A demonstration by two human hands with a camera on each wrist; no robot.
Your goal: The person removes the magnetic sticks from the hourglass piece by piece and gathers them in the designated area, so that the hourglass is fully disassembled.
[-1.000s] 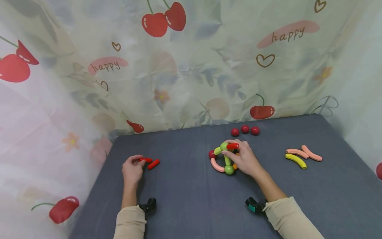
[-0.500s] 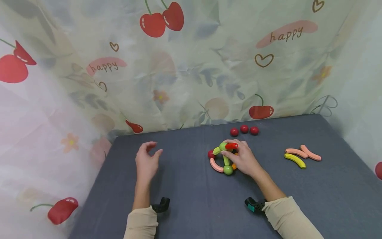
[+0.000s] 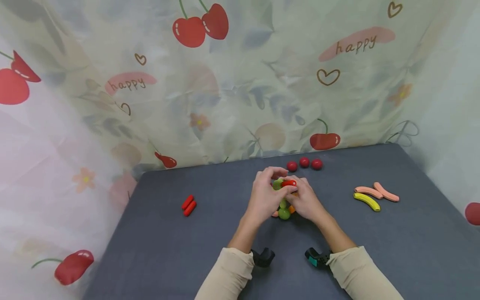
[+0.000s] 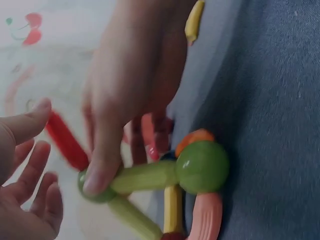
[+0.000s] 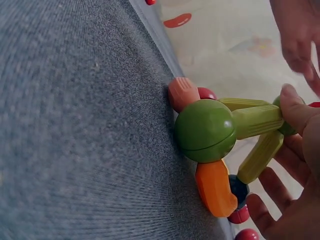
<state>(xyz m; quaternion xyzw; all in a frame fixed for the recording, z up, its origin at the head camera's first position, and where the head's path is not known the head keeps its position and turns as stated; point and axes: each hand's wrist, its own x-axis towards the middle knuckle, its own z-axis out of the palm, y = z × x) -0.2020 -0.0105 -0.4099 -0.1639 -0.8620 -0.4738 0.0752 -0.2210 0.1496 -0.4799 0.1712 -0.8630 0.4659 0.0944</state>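
Note:
A structure of rods and balls, like a magnetic building toy, stands on the dark table. It has a large green ball (image 5: 205,130) low down, ribbed yellow-green rods (image 4: 145,177), a pink curved rod (image 4: 206,215) and an orange piece (image 5: 215,187). My right hand (image 3: 305,202) pinches the upper green ball (image 4: 95,187), thumb on top. From that ball a red rod (image 4: 66,140) sticks out. Close to the red rod's free end is my left hand (image 3: 262,196), fingers loosely bent around it without a plain grip. In the head view my hands hide much of the structure.
Two red rods (image 3: 189,205) lie side by side at the left. Several red balls (image 3: 304,162) sit near the back edge. Pink curved rods (image 3: 386,192) and a yellow curved rod (image 3: 367,202) lie at the right. A patterned curtain (image 3: 240,104) hangs behind the table.
My left hand has left the red rods, which now lie side by side, and has moved right to the structure. My right hand has kept its hold in about the same place.

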